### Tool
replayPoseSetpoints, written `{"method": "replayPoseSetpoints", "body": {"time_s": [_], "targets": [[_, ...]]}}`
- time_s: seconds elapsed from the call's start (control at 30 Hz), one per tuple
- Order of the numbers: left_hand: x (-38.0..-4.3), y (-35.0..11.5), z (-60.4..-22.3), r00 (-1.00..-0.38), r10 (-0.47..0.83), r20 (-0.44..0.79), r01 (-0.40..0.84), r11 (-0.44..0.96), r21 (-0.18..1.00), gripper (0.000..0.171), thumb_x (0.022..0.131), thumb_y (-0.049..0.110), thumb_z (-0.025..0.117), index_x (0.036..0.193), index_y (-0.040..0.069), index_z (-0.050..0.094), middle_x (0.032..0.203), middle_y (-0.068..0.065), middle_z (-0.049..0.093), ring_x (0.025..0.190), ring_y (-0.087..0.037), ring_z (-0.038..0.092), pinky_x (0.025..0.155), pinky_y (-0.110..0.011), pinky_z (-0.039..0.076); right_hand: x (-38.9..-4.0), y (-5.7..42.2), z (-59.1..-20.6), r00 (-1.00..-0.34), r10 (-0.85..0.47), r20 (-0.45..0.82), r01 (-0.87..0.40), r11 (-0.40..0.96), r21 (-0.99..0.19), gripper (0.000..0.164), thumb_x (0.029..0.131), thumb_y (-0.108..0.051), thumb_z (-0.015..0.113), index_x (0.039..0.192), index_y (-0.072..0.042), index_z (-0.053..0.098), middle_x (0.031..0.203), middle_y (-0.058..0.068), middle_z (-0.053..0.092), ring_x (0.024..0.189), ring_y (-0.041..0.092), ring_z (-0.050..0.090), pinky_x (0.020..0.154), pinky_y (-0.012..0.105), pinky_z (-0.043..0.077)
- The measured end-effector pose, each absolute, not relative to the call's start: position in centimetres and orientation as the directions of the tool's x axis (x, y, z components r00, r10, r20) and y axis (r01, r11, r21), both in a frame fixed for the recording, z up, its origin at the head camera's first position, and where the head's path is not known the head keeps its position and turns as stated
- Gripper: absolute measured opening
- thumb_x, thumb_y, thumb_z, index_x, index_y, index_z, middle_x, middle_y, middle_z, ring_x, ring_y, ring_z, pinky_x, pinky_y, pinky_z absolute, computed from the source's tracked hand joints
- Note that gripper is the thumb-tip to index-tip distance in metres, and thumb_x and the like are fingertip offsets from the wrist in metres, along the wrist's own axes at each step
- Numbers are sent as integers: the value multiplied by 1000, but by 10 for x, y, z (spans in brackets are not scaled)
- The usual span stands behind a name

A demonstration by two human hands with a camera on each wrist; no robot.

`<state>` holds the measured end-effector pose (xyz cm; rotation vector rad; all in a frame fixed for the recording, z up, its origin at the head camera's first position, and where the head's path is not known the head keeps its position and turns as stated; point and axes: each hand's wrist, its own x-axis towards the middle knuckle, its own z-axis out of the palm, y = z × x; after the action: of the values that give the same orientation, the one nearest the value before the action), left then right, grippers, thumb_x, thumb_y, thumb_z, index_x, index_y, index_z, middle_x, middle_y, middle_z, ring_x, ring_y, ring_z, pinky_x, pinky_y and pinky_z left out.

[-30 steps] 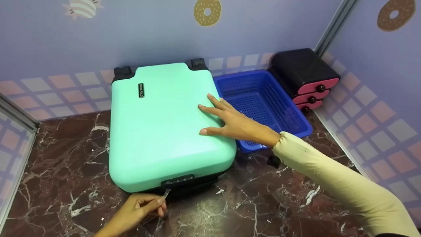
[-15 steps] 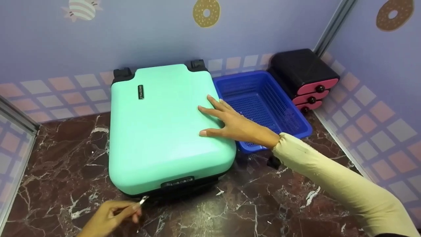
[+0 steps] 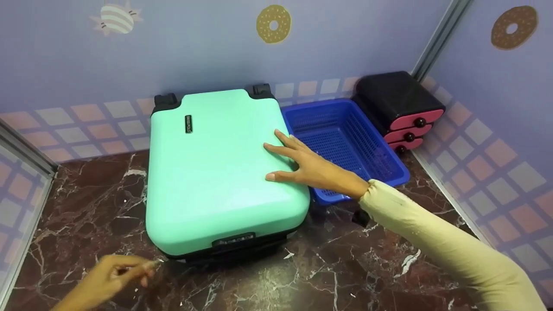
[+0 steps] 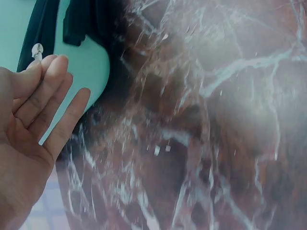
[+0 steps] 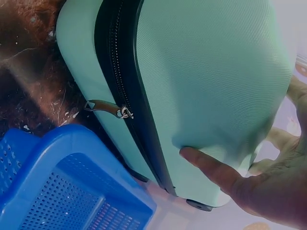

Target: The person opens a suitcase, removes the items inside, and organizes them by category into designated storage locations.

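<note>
A mint-green hard-shell suitcase lies flat on the dark marbled surface, wheels towards the back wall. At its front left corner my left hand pinches a small metal zipper pull between thumb and forefinger; the other fingers are loosely bent in the left wrist view. My right hand rests on the right part of the lid, fingers spread. On the suitcase's right side, the right wrist view shows a zipper with a second slider that carries a brown tag. A combination lock sits on the front edge.
Right of the suitcase stands a blue plastic basket, close against its side. Beyond it, in the corner, is a black drawer box with pink fronts. Patterned walls enclose the back and both sides.
My left hand has drawn the zipper pull leftward along the front edge, from beside the lock to the left corner. My right hand has stayed on the lid.
</note>
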<state>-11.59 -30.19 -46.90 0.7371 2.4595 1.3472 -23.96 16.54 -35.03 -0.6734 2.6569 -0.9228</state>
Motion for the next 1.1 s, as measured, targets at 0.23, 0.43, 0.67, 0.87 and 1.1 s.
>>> {"method": "replayPoseSetpoints", "body": {"time_s": [0.23,0.43,0.67,0.87,1.1], "targets": [[-134,-313,-460,-832,552,-58,274,498,822,24,109,4,52,109,-3,75,100,-11,78,82,0,69,74,-23,63,-237,167,-355,-882,-467,-57,-323,690,-648,85,93,-68,67,164,-41,30,175,-18,-1,163,20,-3,129,62,10],[-183,-331,-428,-967,252,-35,168,737,655,47,110,35,54,146,5,58,124,-29,69,84,-13,73,67,-34,64,-215,163,-374,-957,-289,-42,-160,640,-751,106,92,-65,70,170,-20,13,177,5,8,161,29,14,129,55,17],[-246,-284,-363,-973,220,68,205,693,691,63,109,42,55,160,8,40,150,-25,53,125,-26,62,106,-42,54,-180,173,-383,-949,-316,-14,-184,585,-790,119,88,-53,82,169,-11,7,174,17,13,159,34,20,129,54,19],[-291,-248,-338,-959,284,-2,193,655,731,75,105,50,60,167,26,27,173,-18,21,153,-50,28,116,-77,29,-155,176,-398,-897,-416,149,-383,565,-730,130,76,-36,94,169,-10,7,172,24,15,154,42,29,125,56,29],[-320,-245,-332,-950,310,-36,208,713,669,82,104,52,58,169,20,19,177,-13,-2,160,-48,0,119,-81,6,-135,174,-409,-876,-422,235,-462,590,-662,110,85,-35,87,170,-26,18,167,38,12,137,52,50,114,65,41]]}}
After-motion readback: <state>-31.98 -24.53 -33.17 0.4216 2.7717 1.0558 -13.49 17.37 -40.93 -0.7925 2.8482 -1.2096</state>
